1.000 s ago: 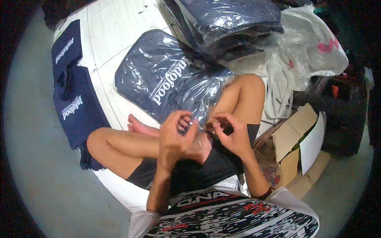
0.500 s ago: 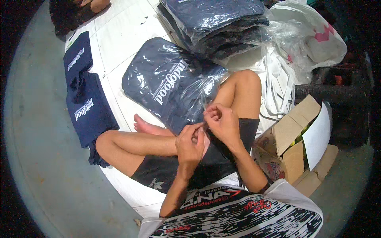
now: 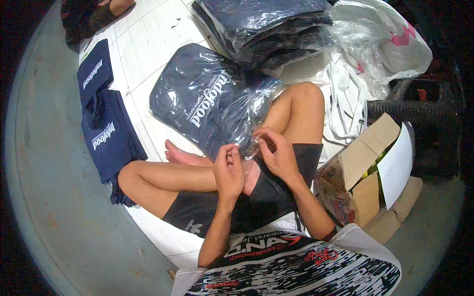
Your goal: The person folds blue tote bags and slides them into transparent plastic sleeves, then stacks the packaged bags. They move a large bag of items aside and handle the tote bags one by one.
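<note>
Between my knees lies a dark blue fabric bag with white lettering [image 3: 185,93], inside a clear plastic bag [image 3: 249,121] whose loose end is bunched toward me. My left hand [image 3: 228,172] is closed, its fingertips pinching the near edge of the plastic. Just to its right, my right hand [image 3: 277,154] has thumb and forefinger bent together on the same plastic edge. A flat pale pink piece [image 3: 252,178] shows on my black shorts beside the left hand; what it is I cannot tell.
Stacked dark blue fabric bags [image 3: 111,133] lie at the left. Plastic-wrapped bundles [image 3: 276,29] are piled at the far side, beside a crumpled white plastic bag [image 3: 405,52]. White straps or strips [image 3: 343,98] and an open cardboard box [image 3: 365,153] are at my right. Another person's limb [image 3: 118,7] shows far left.
Both hands have moved slightly apart along the plastic edge, the left one to the left. The wrapped bag has shifted slightly up and left, and its loose plastic looks more bunched.
</note>
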Demonstrator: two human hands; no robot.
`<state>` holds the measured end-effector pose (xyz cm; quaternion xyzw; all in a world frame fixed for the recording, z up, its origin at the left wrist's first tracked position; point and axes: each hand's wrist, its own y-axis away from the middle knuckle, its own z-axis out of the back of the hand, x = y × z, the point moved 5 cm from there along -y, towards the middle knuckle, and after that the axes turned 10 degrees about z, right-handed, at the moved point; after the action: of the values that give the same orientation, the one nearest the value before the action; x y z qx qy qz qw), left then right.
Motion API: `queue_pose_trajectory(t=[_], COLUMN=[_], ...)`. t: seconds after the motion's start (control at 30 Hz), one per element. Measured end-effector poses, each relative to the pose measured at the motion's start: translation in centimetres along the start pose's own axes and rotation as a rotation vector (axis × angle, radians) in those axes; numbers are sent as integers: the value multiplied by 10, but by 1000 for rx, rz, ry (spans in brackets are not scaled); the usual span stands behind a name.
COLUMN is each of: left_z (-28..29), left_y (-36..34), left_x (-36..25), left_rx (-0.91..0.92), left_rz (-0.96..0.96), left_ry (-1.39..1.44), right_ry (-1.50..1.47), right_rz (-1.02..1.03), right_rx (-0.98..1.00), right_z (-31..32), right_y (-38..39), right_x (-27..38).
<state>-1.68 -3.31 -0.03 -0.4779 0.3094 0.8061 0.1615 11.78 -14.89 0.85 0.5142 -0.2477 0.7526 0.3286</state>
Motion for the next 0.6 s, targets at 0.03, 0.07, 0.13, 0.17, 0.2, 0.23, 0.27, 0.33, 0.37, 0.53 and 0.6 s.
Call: queue_pose_trajectory(t=[0.03,0.07,0.13,0.17,0.2,0.23,0.27,0.33,0.37,0.53,0.6], left_z=[0,0,-1,-1,0,1,1,3,4,6,3], left_y=[0,-1,-1,-2,-1,-1,-1,-1,-1,3,7], left_x=[-2,-4,-6,-6,-7,-9,-10,-17,-18,-23,-20], left_rx=[-4,-8,-19,-25,-33,-41,-49,-48,-48,15,107], left_rz=[-9,-18,-16,-15,-58,-100,-143,-72,-36,-339,-285], left_ry=[-11,-23,-23,-23,-44,-66,-88,-96,-100,-264,-330], right_ry=[109,115,129,135,139,141,144,129,121,245,326], right_rz=[90,55,-17,-53,-66,-79,-91,-17,21,137,129], right_rx=[18,8,-10,-19,-9,1,12,72,103,184,230], right_z=[-1,-2,-8,-10,-10,-11,-12,-11,-10,-2,2], right_y=[-1,-1,-1,0,1,1,2,0,0,3,3], right_x=[4,4,6,5,5,4,3,9,12,18,20])
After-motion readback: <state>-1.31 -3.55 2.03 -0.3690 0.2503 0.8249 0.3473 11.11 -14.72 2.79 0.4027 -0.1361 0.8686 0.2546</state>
